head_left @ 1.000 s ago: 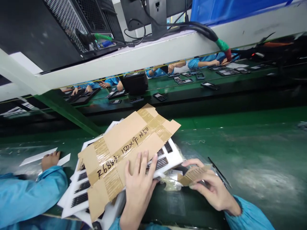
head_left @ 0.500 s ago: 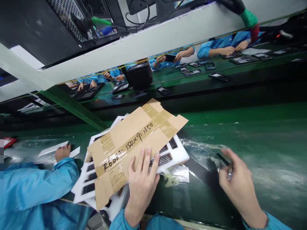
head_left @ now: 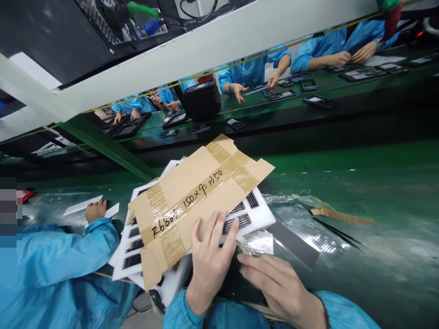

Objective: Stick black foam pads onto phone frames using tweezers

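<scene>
My left hand (head_left: 213,258) lies with fingers spread on a torn piece of cardboard (head_left: 192,167) with brown tape and handwriting. The cardboard rests on stacked white foam trays (head_left: 262,219), whose slots hold thin black pieces (head_left: 132,261). My right hand (head_left: 284,290) is low, just right of the left, its fingers pressed together. Its fingertips are at the front edge of the trays, beside a yellowish clear scrap (head_left: 244,248); whether they grip anything is hidden. A perforated white sheet (head_left: 260,242) sticks out from under the trays.
Right of the trays lie a grey strip (head_left: 297,244), a sheet of small silvery pieces (head_left: 322,240), thin black sticks (head_left: 338,233) and a brown strip (head_left: 343,215). A co-worker's sleeve (head_left: 68,249) is at left. Phones (head_left: 235,123) line the far bench, below a white beam (head_left: 206,43).
My right hand has come left and toward me, from above the silvery sheet to the trays' front edge. The brown strip and black sticks now show. My left hand stays on the cardboard.
</scene>
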The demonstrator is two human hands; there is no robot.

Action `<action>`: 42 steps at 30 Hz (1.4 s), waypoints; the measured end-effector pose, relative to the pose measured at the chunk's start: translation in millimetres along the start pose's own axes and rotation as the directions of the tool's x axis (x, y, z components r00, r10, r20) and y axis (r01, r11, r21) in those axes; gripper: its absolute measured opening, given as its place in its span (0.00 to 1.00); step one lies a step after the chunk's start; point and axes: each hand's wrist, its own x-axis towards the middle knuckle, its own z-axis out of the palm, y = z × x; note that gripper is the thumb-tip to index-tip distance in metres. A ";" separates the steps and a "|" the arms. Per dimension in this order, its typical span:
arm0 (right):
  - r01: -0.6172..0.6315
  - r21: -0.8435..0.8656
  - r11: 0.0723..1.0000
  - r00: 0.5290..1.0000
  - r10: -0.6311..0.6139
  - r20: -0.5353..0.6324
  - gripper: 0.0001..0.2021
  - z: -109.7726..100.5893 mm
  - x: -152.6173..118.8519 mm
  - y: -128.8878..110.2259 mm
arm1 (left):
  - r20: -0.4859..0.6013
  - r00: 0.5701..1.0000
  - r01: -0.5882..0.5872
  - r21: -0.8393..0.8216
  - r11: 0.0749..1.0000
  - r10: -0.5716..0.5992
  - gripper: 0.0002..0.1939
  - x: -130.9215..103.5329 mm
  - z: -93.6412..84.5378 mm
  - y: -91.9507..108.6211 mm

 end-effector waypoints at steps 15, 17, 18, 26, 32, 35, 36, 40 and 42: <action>-0.220 0.445 0.868 0.973 0.228 0.037 0.16 -11.0 -65.9 6.7 | -0.181 0.974 -0.160 -0.118 0.980 0.137 0.20 -0.7 16.0 -12.4; -0.257 0.488 0.834 0.960 0.279 0.029 0.14 -15.1 -68.7 3.8 | -0.193 0.971 -0.162 -0.114 0.980 0.139 0.19 -0.5 16.3 -11.7; -0.269 0.507 0.819 0.954 0.298 0.025 0.13 -17.3 -68.5 2.3 | -0.196 0.971 -0.163 -0.113 0.980 0.139 0.19 -0.2 16.2 -11.6; -0.424 0.280 0.861 0.897 0.441 0.001 0.09 -54.5 -46.0 -0.4 | -0.108 0.986 -0.146 -0.161 0.976 0.130 0.22 2.1 9.4 -14.5; -0.444 -0.123 0.888 0.884 0.411 -0.221 0.06 -54.1 8.6 -8.7 | -0.066 0.991 -0.125 -0.234 0.964 0.113 0.24 2.8 5.7 -16.5; -0.636 -0.050 0.770 0.770 0.638 0.034 0.11 -24.2 22.6 -1.2 | -0.074 0.992 -0.115 -0.247 0.962 0.099 0.22 5.1 5.6 -14.9; -0.714 0.051 0.698 0.697 0.704 0.136 0.10 -13.6 23.1 2.9 | -0.068 0.993 -0.106 -0.250 0.963 0.092 0.20 6.3 5.5 -14.1; -0.868 0.439 0.230 0.427 0.798 0.426 0.11 16.1 13.4 16.8 | 0.006 0.998 -0.067 -0.251 0.966 0.070 0.17 13.4 1.2 -11.5; -0.845 0.526 0.096 0.392 0.779 0.489 0.14 22.9 8.3 18.6 | 0.071 0.994 -0.062 -0.245 0.967 0.082 0.17 18.4 -3.9 -11.5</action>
